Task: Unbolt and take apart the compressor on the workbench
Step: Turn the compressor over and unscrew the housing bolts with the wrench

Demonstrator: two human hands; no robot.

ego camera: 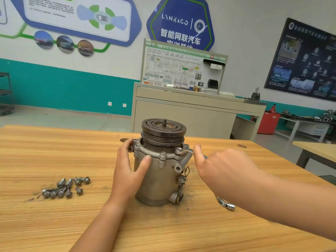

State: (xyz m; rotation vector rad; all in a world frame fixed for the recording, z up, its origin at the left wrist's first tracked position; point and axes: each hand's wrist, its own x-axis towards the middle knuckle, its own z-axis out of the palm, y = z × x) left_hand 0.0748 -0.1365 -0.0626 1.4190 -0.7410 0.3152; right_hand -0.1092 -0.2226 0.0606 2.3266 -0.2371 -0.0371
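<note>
Compressor: upright near the middle of the wooden surface, grooved pulley on top, threaded shaft stub at its centre. Left hand: wrapped round the housing just below the top flange, thumb spread across the front, other fingers curled behind the left ear; bracing, by the look. Right hand: fingers closed in a pinch on the long arm of an L-shaped hex key, short end seated in a flange bolt on the right side. Loose bolts: a heap of about a dozen on the surface, well apart to the left. Chrome socket tool: lying near the base, partly hidden under the right forearm. Progress, as judged: well into unbolting, with many fasteners out and the top flange in hand. At least one more bolt head visible at the flange front. Left to do: remaining flange bolts, then splitting front head, pulley and housing. No parts separated yet.
</note>
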